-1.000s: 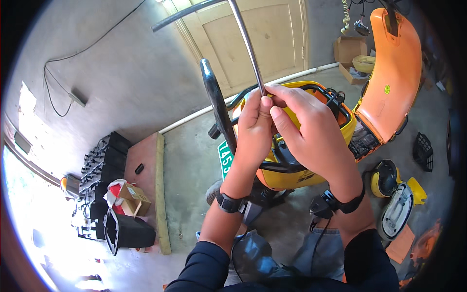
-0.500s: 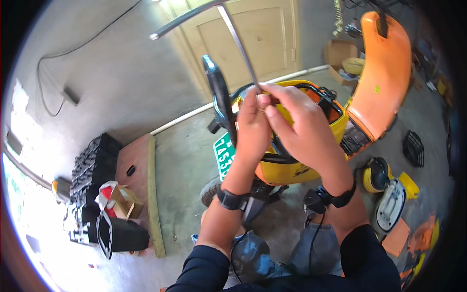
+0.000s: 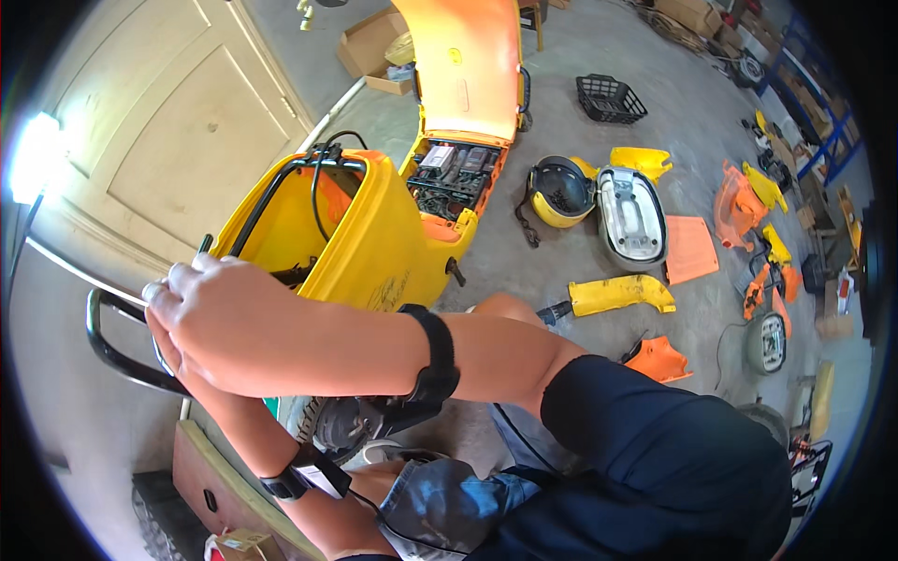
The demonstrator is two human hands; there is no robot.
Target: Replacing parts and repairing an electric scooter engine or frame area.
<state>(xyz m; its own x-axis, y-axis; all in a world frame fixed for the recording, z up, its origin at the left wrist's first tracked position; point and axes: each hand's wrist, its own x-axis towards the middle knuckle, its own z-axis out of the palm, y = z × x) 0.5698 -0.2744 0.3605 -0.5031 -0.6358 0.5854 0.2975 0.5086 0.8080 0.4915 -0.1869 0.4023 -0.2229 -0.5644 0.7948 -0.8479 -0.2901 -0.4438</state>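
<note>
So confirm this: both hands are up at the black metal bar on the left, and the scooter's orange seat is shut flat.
Not quite. In the head view both hands are at the black metal bar, but the orange seat is raised, with the compartment beneath it open.

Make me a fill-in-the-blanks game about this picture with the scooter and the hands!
1. Both hands, the right hand on top of the left hand, meet at a thin ____ rod.
2. The open scooter body by the hands is painted ____.
3. The empty crate on the floor is ____ in colour.
4. Each wrist wears a ____ band.

Missing words: metal; yellow; black; black
</note>
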